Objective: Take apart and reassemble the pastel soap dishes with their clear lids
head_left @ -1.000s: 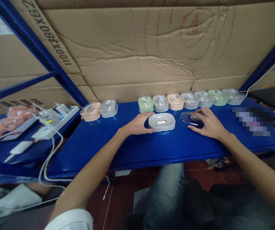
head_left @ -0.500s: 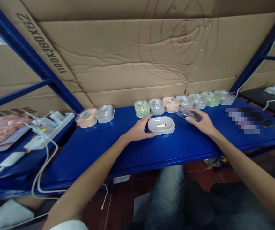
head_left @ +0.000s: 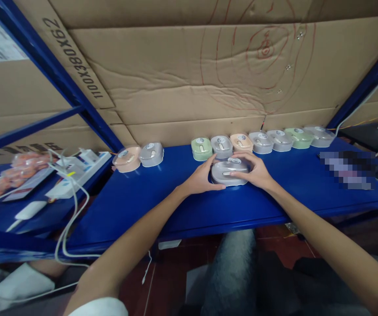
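A grey plastic oval box [head_left: 229,179] stands on the blue table in front of me, a small pale oblong piece showing at its middle. Over it lies a clear lid [head_left: 223,165] with a round sticker on top; whether it sits fully down I cannot tell. My left hand [head_left: 202,177] is curved round the box's left side, thumb at the front and fingers at the back. From the right, my right hand [head_left: 255,170] grips the lid between thumb and fingers.
Along the cardboard [head_left: 149,96] at the back stand several lidded boxes, among them a green box [head_left: 202,150] and a peach box [head_left: 127,160]. A power strip [head_left: 77,175] with white cables is at left. A pixelated item [head_left: 347,169] lies at right.
My right hand has brought the clear lid from the right onto the grey box. My left hand has stayed round the box. The view has shifted slightly.
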Demonstrator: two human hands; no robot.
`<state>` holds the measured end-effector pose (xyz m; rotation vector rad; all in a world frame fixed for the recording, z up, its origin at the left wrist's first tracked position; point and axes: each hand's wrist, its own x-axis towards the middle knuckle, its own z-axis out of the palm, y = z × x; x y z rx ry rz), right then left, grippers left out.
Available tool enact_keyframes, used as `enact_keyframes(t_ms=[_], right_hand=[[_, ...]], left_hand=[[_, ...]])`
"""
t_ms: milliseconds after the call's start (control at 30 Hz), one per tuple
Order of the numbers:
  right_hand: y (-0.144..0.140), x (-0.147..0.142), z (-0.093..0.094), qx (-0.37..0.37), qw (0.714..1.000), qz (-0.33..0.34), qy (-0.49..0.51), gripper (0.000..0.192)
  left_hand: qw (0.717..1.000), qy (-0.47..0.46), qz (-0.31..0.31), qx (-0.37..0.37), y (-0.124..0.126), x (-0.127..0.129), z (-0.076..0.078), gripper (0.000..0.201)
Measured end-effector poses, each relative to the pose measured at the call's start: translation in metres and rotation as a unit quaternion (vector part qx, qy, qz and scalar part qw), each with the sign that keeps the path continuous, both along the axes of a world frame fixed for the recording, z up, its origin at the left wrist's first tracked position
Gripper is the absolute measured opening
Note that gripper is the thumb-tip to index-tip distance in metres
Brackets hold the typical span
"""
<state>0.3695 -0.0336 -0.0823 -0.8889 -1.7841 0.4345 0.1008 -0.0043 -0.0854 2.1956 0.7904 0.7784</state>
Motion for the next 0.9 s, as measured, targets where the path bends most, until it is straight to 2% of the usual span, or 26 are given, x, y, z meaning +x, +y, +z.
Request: enact_keyframes(t_ms=[267, 900], right_hand=[[-0.0043, -0.0006, 0.0007, 0.007, 1.000, 0.011, -0.023, 0.057], [-0.0095, -0.0015, -0.0017, 0.010, 0.997, 0.017, -0.076, 0.059]], left_hand=[[1.000, -0.016, 0.021, -0.002, -0.0039, 0.0037, 0.0015, 0.119], [1.000, -0.019, 0.015, 0.008, -0.0036, 0.0028, 0.0023, 0.098]])
